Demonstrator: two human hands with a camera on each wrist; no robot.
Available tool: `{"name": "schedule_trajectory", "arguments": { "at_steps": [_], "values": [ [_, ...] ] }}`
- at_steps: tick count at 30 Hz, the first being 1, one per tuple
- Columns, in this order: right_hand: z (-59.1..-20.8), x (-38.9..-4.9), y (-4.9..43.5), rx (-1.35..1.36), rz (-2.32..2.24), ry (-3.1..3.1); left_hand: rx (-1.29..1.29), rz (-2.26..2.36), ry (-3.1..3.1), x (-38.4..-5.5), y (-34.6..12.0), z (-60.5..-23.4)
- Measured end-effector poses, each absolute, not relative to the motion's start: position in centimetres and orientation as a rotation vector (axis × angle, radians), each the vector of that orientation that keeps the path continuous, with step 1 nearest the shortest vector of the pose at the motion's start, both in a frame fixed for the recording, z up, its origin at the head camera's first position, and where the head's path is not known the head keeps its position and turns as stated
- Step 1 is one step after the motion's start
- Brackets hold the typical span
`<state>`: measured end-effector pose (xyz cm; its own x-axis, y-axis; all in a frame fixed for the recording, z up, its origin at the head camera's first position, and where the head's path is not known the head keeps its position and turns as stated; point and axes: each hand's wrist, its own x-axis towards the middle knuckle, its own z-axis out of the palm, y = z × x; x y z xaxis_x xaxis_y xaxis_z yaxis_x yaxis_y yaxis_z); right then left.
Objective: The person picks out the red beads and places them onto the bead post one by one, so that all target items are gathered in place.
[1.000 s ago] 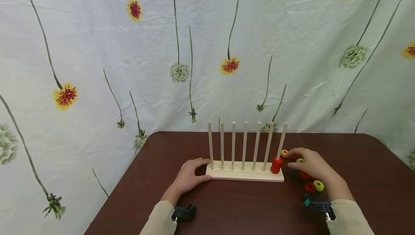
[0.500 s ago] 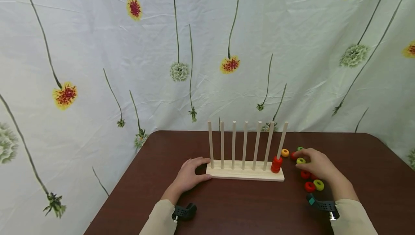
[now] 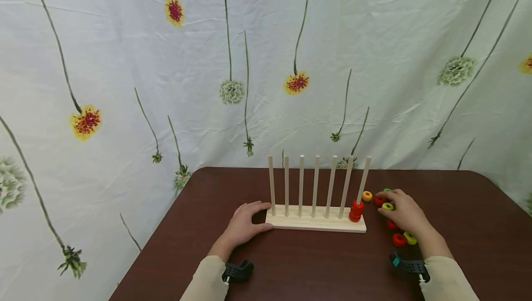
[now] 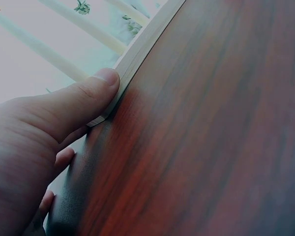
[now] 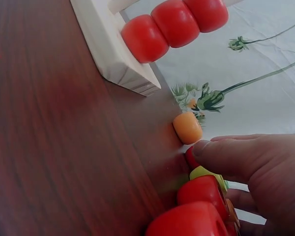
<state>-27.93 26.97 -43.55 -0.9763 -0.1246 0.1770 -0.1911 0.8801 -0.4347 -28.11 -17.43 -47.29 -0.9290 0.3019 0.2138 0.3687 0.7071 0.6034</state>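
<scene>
A pale wooden peg stand (image 3: 316, 224) with several upright pegs stands on the dark table. My left hand (image 3: 245, 227) grips its left end, and the left wrist view has the thumb (image 4: 96, 91) against the front edge. Three red beads (image 5: 174, 23) are stacked on the rightmost peg. Right of the stand, my right hand (image 3: 405, 211) reaches over loose beads with thumb and index finger apart. A red bead (image 3: 378, 201) and a yellow-green bead (image 3: 388, 206) lie by its fingertips. In the right wrist view the thumb partly hides that red bead.
An orange bead (image 3: 367, 195) lies just behind the stand's right end. Nearer the front are another red bead (image 3: 399, 240) and a yellow-green bead (image 3: 410, 238). A green bead (image 3: 387, 190) shows behind the right hand. A flowered cloth (image 3: 266, 61) hangs behind the table.
My right hand has drawn back rightward from beside the stacked red beads to over the loose beads, then shifted slightly. The left hand stays on the stand.
</scene>
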Motion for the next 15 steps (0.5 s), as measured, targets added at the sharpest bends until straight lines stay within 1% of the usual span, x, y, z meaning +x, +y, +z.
{"name": "schedule_trajectory", "arguments": {
  "at_steps": [15],
  "values": [
    [-43.68, -28.08, 26.64, 0.262, 0.798, -2.914, -0.553, -1.034, -2.807, -28.06, -17.39, -47.18]
  ]
}}
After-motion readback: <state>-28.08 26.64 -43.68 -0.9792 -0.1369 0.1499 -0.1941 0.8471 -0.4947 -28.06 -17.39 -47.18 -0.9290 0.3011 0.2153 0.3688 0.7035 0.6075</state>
